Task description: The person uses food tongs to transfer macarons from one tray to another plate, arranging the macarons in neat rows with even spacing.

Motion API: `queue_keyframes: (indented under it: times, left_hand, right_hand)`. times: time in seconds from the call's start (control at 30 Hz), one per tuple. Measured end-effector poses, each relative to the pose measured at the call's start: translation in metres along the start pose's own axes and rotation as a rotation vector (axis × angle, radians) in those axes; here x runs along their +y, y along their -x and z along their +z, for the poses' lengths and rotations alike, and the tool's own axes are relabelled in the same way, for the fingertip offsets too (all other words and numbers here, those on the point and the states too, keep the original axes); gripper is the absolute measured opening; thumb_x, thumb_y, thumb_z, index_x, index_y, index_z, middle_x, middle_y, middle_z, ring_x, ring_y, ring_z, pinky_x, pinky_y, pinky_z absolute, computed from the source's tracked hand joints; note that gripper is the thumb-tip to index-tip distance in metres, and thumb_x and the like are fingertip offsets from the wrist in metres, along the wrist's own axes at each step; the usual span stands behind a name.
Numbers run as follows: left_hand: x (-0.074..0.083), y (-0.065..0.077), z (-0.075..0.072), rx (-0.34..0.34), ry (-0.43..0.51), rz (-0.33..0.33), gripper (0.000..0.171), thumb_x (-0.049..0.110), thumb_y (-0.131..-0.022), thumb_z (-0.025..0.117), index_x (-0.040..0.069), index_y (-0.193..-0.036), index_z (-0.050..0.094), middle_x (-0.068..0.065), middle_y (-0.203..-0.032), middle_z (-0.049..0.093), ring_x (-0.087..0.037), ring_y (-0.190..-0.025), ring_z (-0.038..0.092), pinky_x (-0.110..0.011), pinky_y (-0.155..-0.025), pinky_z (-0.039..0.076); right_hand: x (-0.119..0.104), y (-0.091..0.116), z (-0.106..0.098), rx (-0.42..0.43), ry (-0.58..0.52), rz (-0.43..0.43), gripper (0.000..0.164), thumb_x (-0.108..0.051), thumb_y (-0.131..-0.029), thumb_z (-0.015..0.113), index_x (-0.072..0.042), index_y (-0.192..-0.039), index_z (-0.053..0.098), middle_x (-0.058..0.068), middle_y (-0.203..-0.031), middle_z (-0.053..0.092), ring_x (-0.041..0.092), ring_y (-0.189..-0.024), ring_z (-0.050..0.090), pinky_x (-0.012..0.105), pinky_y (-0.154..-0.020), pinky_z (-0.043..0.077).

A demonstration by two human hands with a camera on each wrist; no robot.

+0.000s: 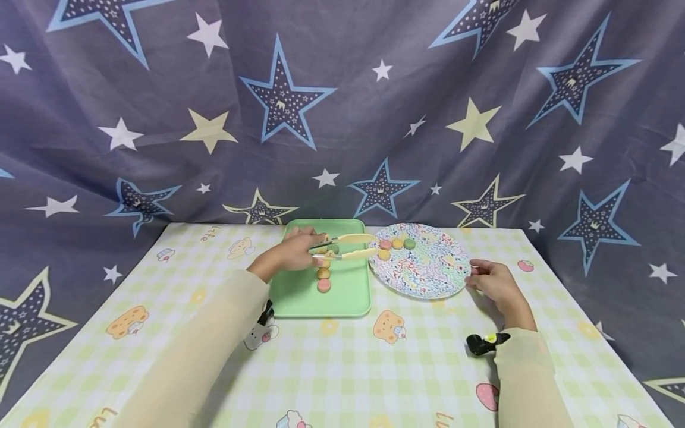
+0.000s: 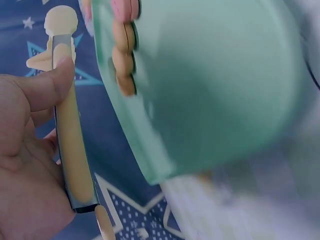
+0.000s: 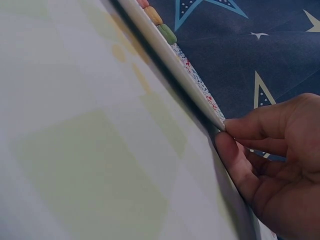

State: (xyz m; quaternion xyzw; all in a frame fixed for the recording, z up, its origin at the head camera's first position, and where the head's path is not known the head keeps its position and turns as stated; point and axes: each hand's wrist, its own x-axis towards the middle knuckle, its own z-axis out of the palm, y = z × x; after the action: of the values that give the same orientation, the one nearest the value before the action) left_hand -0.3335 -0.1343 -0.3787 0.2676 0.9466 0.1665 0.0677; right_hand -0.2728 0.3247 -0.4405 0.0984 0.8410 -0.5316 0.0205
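Note:
My left hand (image 1: pixel 297 248) grips a pair of tongs (image 1: pixel 355 238) with pale yellow tips, thumb laid along the handle in the left wrist view. The tongs reach rightward across the green tray (image 1: pixel 348 300), their spread tips at the left rim of a round, colour-speckled plate (image 1: pixel 428 279). Several macarons stand in a column on the tray, a pink macaron (image 1: pixel 324 285) nearest; the hand and tongs partly hide the far ones. On the plate's left side lie a pink macaron (image 1: pixel 385 244), a green macaron (image 1: pixel 409 244) and yellow ones. My right hand (image 3: pixel 280 155) pinches the plate's right rim between thumb and fingers.
A checked tablecloth (image 1: pixel 332 374) with cartoon prints covers the table. Behind the table's back edge hangs a dark curtain (image 1: pixel 342 148) with stars. Tray and plate stand side by side near that edge. A black wrist camera (image 1: pixel 487 343) sits at the right sleeve.

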Motion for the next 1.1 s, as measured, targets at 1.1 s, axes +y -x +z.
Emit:
queue_keyframes:
  times: [1.1]
  left_hand:
    - [-0.094, 0.076, -0.018, 0.063, -0.032, -0.1, 0.073, 0.023, -0.09, 0.075, -0.005, -0.151, 0.045, -0.019, -0.127, 0.053, -0.031, -0.097, 0.04, -0.044, -0.084, 0.031]
  right_hand:
    - [-0.001, 0.002, 0.001, 0.006, 0.005, 0.003, 0.06, 0.007, -0.093, 0.061, 0.012, -0.149, 0.042, 0.017, -0.116, 0.053, 0.015, -0.09, 0.056, 0.021, -0.074, 0.054]
